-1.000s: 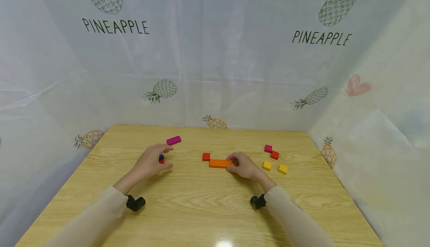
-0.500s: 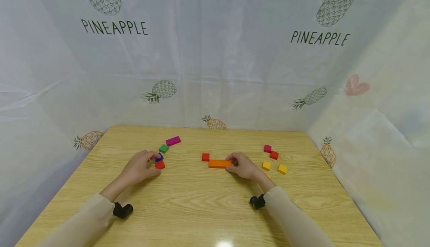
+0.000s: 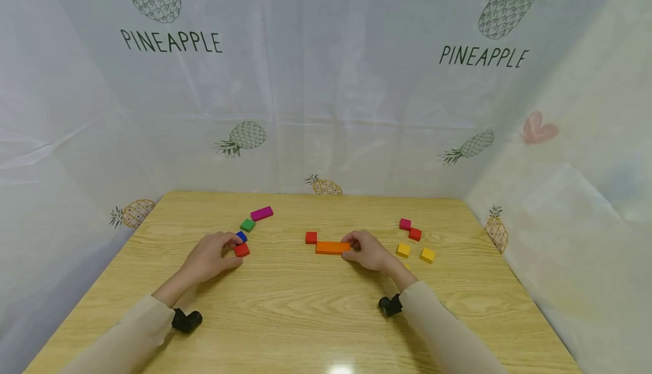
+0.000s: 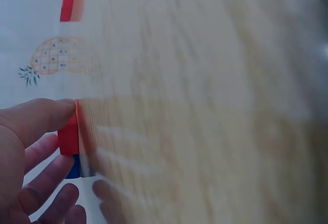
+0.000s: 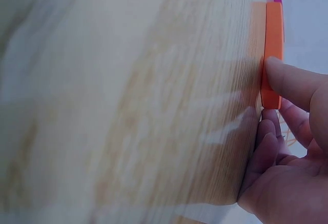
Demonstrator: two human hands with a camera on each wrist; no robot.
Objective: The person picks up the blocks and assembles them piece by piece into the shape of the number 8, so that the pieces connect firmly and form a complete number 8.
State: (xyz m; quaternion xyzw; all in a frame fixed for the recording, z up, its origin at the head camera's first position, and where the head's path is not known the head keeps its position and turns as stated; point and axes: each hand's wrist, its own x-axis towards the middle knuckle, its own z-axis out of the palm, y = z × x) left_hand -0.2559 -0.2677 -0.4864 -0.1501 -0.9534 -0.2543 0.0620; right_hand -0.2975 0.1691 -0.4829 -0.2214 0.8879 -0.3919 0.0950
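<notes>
My left hand [image 3: 206, 257] is at a small red block [image 3: 241, 249] on the left of the table, its thumb and a finger on opposite sides of it. In the left wrist view, the thumb touches one end of that red block [image 4: 68, 138], with a blue block [image 4: 75, 166] just beyond. My right hand [image 3: 370, 251] pinches the right end of a long orange block [image 3: 332, 248] lying on the table. In the right wrist view, the thumb presses along the side of the orange block [image 5: 273, 39]. Another red block [image 3: 311, 237] sits against its far left corner.
Behind the left hand lie a green block [image 3: 248, 225] and a longer magenta block [image 3: 262, 213]. To the right of my right hand are a pink block [image 3: 404, 224], a red block [image 3: 415, 234] and yellow blocks [image 3: 403, 250]. Pineapple-printed sheeting [image 3: 356, 147] surrounds the wooden table [image 3: 295, 317].
My left hand has moved left and toward me, uncovering the green block, and closed in on the red block. The right hand stays on the orange block.
</notes>
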